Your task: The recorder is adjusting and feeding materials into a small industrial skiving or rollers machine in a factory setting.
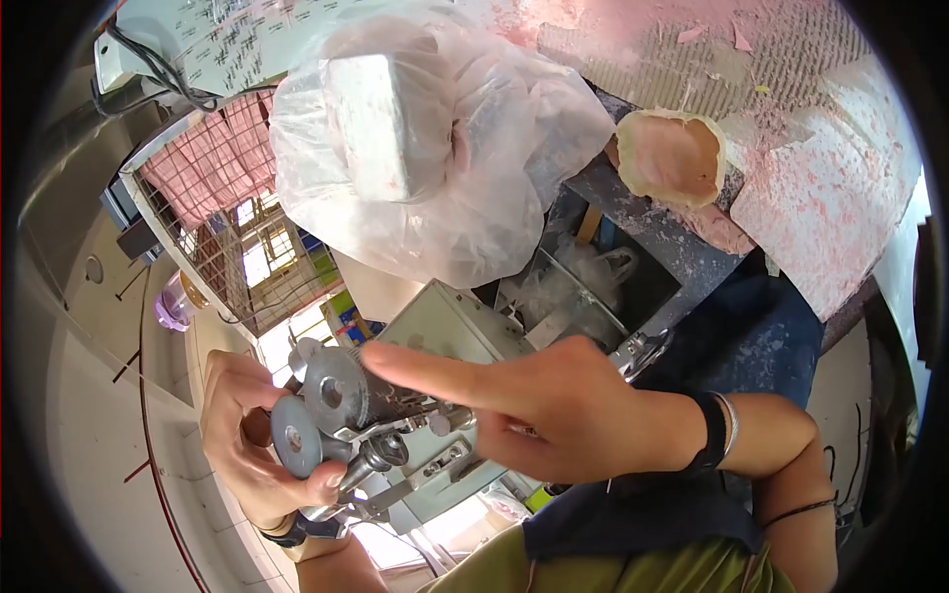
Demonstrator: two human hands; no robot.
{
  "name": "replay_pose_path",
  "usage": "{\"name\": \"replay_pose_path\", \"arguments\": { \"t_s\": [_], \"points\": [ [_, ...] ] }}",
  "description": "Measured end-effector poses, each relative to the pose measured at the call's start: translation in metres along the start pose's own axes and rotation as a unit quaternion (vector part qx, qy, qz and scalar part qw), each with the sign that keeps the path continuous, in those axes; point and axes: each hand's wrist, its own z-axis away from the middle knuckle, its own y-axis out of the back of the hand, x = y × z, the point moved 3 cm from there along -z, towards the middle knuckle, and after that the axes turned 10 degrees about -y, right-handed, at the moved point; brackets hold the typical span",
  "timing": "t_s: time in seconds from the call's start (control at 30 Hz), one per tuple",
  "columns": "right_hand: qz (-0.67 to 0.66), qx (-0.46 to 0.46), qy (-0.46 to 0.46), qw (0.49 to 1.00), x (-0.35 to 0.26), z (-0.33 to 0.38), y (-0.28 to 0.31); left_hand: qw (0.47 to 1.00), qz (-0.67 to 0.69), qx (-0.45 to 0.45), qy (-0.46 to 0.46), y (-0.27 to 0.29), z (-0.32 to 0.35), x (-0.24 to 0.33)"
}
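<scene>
Toward the lower left, a pale green metal machine (pixel 440 321) carries a grey toothed metal wheel (pixel 318 390) with a hole at its centre. In front of that wheel sits a smaller smooth metal disc (pixel 296 447). My left hand (pixel 242 445) curls around this disc from the left, its thumb beside a dark metal knob (pixel 388 451). My right hand (pixel 563 410) reaches in from the right with its index finger stretched out to the toothed wheel's upper edge. Its other fingers are bent, and their tips are largely hidden. Metal levers and rods lie between the hands.
Beyond the machine, a big clear plastic bag (pixel 494 148) surrounds a white block (pixel 371 128). At the right, a cream-rimmed bowl (pixel 672 156) stands on a worktop (pixel 652 232) strewn with pink powder. A wire basket (pixel 232 203) holds pink material at the left.
</scene>
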Motion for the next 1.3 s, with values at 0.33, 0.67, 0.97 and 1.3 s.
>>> {"name": "replay_pose_path", "arguments": {
  "t_s": [0.33,0.67,0.97,1.3],
  "points": [
    [0.025,-0.028,-0.04,0.999,0.004,0.001,-0.001,0.969,0.037,-0.14,-0.2,0.021,-0.011,-0.025],
    [-0.107,-0.081,-0.103,0.986,-0.014,-0.004,-0.007,0.997,0.046,0.014,-0.054,0.003,0.001,-0.013],
    [-0.096,-0.051,-0.088,0.99,-0.012,0.001,0.003,0.996,0.008,0.044,-0.082,0.001,0.008,-0.024],
    [-0.212,-0.047,-0.214,0.952,0.003,-0.006,0.011,0.991,-0.001,0.036,-0.132,0.001,0.004,-0.026]
  ]
}}
